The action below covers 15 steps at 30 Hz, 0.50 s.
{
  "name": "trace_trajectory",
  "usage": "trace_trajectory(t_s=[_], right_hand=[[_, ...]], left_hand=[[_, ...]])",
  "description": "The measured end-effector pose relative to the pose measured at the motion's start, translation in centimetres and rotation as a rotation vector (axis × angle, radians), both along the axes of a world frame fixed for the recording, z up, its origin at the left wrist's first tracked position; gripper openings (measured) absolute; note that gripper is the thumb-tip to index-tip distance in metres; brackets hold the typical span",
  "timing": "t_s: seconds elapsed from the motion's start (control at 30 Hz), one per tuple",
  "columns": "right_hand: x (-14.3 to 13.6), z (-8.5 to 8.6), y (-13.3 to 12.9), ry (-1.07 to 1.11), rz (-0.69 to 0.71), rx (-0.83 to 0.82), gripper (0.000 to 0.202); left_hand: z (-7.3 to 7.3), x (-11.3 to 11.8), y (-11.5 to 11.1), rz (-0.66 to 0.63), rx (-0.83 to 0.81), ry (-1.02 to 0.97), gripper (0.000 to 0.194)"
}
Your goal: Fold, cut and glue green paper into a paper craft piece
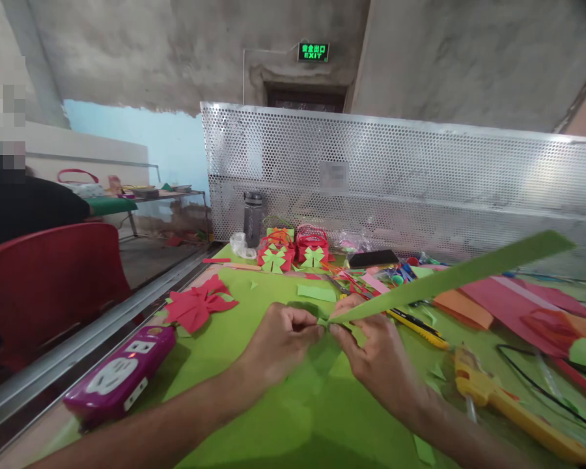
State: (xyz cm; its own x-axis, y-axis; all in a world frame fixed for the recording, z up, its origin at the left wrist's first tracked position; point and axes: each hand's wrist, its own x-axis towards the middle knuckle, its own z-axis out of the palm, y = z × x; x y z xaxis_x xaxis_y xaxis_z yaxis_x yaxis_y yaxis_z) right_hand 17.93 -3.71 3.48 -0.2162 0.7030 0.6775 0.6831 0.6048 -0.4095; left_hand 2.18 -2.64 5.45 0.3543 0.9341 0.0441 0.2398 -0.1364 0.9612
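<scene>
A green strip (459, 280) is pinched at its lower end by the left hand (279, 342) and the right hand (378, 352), above a green surface (283, 430); its free length (flat and tilted) is raised rightward. A yellow cutter (417, 328) is seen nearby.

Mottled grey cement plaster (176, 52) covers the upper wall; at the left, its lower part is painted pale blue (173, 143) with a ragged top edge. An exit sign (313, 51) glows green above a dark doorway (305, 99), and a thin white conduit (244, 78) runs sideways from near the sign, then down. A perforated metal panel (400, 156) stands along the far side of the green-covered surface (283, 423), brightest toward its right end. A silvery metal rail (102, 332) borders the surface at the left. Beyond the rail are a red chair (68, 260), grey floor (151, 225) and a metal-legged second surface (198, 193) before a whitish partition (107, 146).
</scene>
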Motion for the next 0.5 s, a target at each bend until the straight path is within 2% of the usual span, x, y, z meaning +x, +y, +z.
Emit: trace_trajectory(t_s=[0.2,0.5], right_hand=[[-0.09,0.02,-0.03,0.077,0.03,0.133,0.01],[0.71,-0.62,0.5,-0.106,0.091,0.376,0.015]], left_hand=[[-0.66,0.08,0.09,-0.004,0.004,-0.051,0.027],[-0.64,0.36,-0.21,0.026,0.006,-0.07,0.025]])
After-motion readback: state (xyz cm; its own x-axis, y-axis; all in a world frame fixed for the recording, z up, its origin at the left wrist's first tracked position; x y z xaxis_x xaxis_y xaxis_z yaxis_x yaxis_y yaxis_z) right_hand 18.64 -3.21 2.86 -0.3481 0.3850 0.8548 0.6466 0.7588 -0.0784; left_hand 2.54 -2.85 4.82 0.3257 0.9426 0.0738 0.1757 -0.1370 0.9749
